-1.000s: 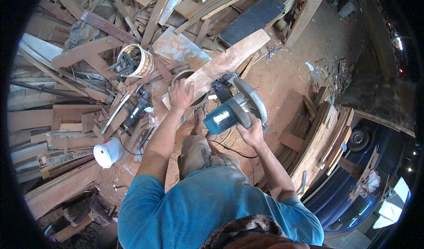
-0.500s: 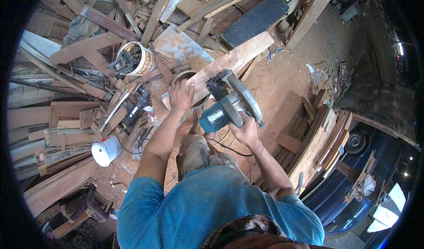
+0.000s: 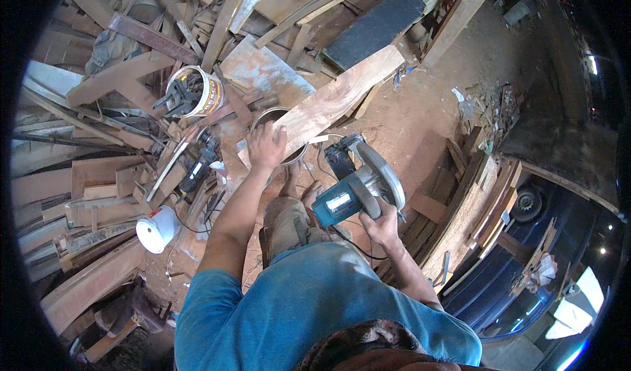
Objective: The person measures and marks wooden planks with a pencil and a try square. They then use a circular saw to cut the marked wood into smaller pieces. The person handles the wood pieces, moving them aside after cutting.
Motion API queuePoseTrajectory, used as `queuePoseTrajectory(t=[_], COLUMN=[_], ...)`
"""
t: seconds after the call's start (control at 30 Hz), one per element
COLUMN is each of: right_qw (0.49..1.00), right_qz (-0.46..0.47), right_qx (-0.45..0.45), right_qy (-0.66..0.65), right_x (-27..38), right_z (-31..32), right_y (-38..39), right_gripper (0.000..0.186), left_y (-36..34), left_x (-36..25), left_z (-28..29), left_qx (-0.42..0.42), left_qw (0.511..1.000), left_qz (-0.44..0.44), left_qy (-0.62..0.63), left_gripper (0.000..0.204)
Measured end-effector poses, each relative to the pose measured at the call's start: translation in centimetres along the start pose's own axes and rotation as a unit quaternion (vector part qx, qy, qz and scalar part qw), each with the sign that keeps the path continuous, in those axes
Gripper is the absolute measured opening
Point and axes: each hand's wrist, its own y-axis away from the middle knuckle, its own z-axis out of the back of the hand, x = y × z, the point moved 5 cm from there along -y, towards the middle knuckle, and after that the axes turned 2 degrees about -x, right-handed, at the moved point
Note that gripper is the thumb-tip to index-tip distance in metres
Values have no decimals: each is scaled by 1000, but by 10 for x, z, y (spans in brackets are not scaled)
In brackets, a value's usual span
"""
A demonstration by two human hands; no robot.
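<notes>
In my right hand [image 3: 381, 225] is the handle of a teal and grey circular saw [image 3: 351, 187], its fingers wrapped round the grip. The saw hangs tilted to the right of a wooden board [image 3: 342, 98], apart from it. My left hand [image 3: 266, 146] holds the board's near end, fingers reaching over the left edge and thumb on top; the fingertips are hard to make out. Beneath that end is a round metal container [image 3: 271, 114], partly covered by the board. The board slants away to the upper right, its pale brown grain showing.
Scrap timber lies piled on the left. A white bucket with tools [image 3: 197, 91] stands there, with a second power tool [image 3: 200, 164] and a white bucket [image 3: 158, 229] nearer. A dark panel [image 3: 374, 29] lies ahead. Stacked planks [image 3: 460, 220] and a blue vehicle [image 3: 506, 298] are at the right.
My right hand has drawn the saw back and to the right, off the board, uncovering its right edge. My left hand has stayed on the board's near end.
</notes>
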Motion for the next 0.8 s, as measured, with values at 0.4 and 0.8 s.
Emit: queuePoseTrajectory(t=[0.4,0.8], right_qw=[998,997], right_qz=[53,62], right_qx=[43,35], right_qy=[6,-11], right_x=[9,25], right_z=[-50,-65], right_y=[-45,-50], right_gripper=[39,40], left_y=[-1,0], left_x=[4,7], left_z=[-5,-7], left_qx=[12,7], left_qw=[1000,1000], left_qz=[4,-11], left_qy=[-2,14], left_gripper=[42,37])
